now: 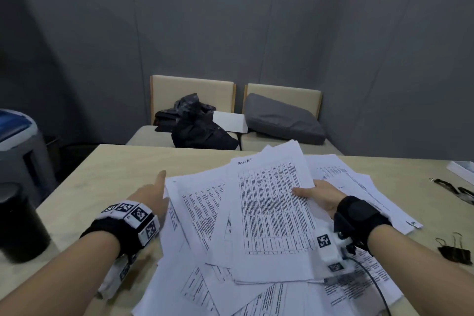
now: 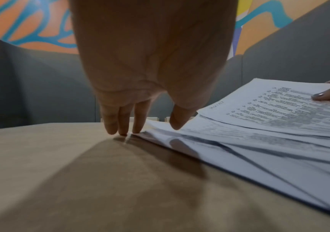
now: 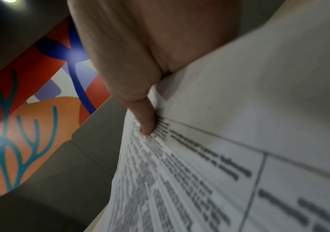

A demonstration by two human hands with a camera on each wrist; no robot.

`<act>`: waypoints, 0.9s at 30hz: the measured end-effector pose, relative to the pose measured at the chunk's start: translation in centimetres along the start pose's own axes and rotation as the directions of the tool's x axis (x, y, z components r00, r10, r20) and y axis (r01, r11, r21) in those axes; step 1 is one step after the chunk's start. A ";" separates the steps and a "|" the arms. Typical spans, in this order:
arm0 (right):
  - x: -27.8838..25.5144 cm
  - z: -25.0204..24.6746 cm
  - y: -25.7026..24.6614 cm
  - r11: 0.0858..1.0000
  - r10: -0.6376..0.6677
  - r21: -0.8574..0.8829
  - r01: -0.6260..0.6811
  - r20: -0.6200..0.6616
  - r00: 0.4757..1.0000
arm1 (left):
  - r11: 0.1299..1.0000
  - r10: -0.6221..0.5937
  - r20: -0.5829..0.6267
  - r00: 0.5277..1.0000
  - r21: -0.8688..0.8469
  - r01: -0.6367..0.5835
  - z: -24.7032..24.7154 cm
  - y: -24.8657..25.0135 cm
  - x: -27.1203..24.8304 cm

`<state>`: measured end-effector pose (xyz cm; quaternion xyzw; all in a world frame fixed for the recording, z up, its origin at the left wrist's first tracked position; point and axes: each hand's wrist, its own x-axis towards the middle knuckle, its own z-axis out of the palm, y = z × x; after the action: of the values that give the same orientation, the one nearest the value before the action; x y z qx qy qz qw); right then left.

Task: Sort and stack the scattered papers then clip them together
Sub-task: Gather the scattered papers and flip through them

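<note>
Nearest the viewer, printed sheets (image 1: 202, 287) lie fanned and overlapping on the pale table (image 1: 107, 161), their long axes pointing several ways. The right hand (image 1: 322, 195) pinches a small lifted sheaf (image 1: 272, 210) headed by a handwritten title, thumb on top at its right edge and fingers hidden beneath; the right wrist view shows the thumb (image 3: 144, 116) pressed onto the print. The sheaf's long axis runs roughly away from the person, tilted slightly right. The left hand (image 1: 154, 195) is spread with fingers straight, holding nothing; in the left wrist view its fingertips (image 2: 123, 127) meet the table at the left edge of the loose spread, thumb hovering over the paper. The ungathered sheets thus lie between the two hands and toward the body, nearer the free left hand, which is judged better placed to sweep them rightward under the sheaf. Two black binder clips (image 1: 455, 249) wait at the right, beyond the right wrist. Farther back, a dark bag (image 1: 200, 126) and a grey cushion (image 1: 282, 120) rest on a bench
</note>
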<state>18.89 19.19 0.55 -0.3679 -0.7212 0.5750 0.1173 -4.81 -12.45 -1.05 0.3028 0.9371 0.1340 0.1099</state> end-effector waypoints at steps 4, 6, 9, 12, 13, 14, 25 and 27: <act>0.1 0.7 -0.3 0.996 -0.091 -0.021 0.091 -0.018 0.996 | 0.999 0.027 -0.005 1.000 -0.040 -0.027 0.9 -0.2 -0.3; 0.2 0.7 -0.7 0.992 -0.128 0.000 0.128 -0.034 0.991 | 0.999 0.026 0.009 1.000 -0.029 -0.026 1.2 -0.1 -0.1; 0.4 0.3 -1.5 0.986 -0.162 0.030 0.163 -0.042 0.986 | 0.999 0.039 0.012 0.999 -0.010 -0.039 1.6 0.7 0.0; 0.3 -0.2 -1.7 0.990 -0.139 0.033 0.140 -0.025 0.990 | 0.999 0.018 -0.061 0.998 -0.029 -0.020 1.9 1.9 0.1; 0.3 -0.3 -1.6 0.991 -0.131 0.016 0.132 -0.021 0.991 | 0.998 -0.008 -0.083 0.997 -0.057 0.004 1.8 2.2 0.2; 0.2 -0.3 -1.4 0.992 -0.121 -0.019 0.121 -0.011 0.993 | 0.993 -0.038 -0.100 0.994 -0.112 0.027 1.8 2.4 0.4; 0.2 -2.6 2.1 0.951 -0.032 -0.310 -0.007 -0.119 0.992 | 0.823 -0.351 -0.197 0.916 -0.532 0.201 0.7 3.5 1.7; 0.2 -3.7 2.4 0.960 -0.036 -0.282 -0.004 -0.137 0.990 | 0.785 -0.391 -0.216 0.895 -0.586 0.202 -0.3 3.1 1.7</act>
<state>21.88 22.23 -0.52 -0.4147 -0.7884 0.4384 0.1193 -4.59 -9.03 -0.03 0.0787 0.8998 0.4256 0.0557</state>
